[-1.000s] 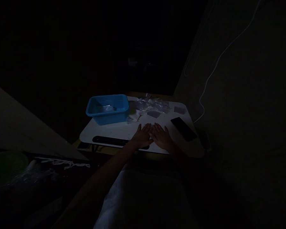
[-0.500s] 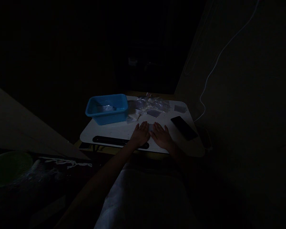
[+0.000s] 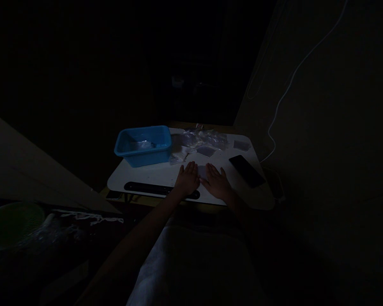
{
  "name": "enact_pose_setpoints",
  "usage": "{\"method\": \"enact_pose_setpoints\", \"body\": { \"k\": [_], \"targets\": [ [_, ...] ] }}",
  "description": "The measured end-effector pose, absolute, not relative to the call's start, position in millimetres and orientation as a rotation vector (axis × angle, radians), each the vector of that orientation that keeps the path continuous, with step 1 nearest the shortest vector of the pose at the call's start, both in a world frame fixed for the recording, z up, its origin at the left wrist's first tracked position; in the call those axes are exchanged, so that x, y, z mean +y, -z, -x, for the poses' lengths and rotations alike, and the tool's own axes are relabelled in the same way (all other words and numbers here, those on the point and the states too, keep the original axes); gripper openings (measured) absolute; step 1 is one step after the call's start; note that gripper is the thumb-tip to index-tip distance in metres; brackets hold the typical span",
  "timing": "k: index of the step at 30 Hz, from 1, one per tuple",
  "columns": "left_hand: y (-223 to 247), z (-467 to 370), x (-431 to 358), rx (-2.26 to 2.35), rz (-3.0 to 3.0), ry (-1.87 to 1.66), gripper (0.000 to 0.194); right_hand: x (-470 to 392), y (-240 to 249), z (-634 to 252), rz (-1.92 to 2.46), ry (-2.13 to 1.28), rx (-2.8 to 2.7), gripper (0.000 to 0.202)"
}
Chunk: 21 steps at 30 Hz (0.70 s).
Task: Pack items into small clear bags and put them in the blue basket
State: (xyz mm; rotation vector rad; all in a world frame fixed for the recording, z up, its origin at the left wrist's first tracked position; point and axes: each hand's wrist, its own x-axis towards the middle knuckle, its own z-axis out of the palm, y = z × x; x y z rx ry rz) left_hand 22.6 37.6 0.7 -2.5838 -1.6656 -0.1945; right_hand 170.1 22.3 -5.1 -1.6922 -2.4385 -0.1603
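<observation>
My left hand (image 3: pixel 188 179) lies flat, fingers stretched out, on the white tabletop (image 3: pixel 159 175). Beside it my right hand (image 3: pixel 215 180) is also flat and open. Between the two shows a small pale, thin sheet (image 3: pixel 202 171); both hands rest on its sides, which their fingers partly cover. Just beyond the fingers lies another flat translucent piece (image 3: pixel 206 151). Clear crumpled plastic wrapping (image 3: pixel 199 138) is heaped behind that. A small clear packet with white content (image 3: pixel 179 155) sits left of the wrapping. The scene is very dark, so fine detail is lost.
A blue plastic basin (image 3: pixel 148 158) holding a clear packet stands on the table's left. To the right lie a black phone (image 3: pixel 246 171) and a flat clear piece (image 3: pixel 241 145). A black slotted strip (image 3: pixel 147 188) runs along the front edge. A white cable (image 3: pixel 289 88) hangs along the right wall.
My hands have drawn slightly apart, the left one shifting a little to the left, so more of the pale sheet shows between them. The other things stay put.
</observation>
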Motion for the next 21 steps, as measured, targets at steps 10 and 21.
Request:
{"method": "enact_pose_setpoints", "body": {
  "k": [10,21],
  "targets": [
    [1.9,-22.3,39.1,-1.660,2.594,0.238,0.052,30.6,15.0,-181.1,1.631,0.068,-2.201,0.075],
    [4.6,-21.8,40.8,-1.676,2.571,0.349,0.051,39.3,22.9,-191.5,1.615,-0.043,-1.954,0.061]
  ]
}}
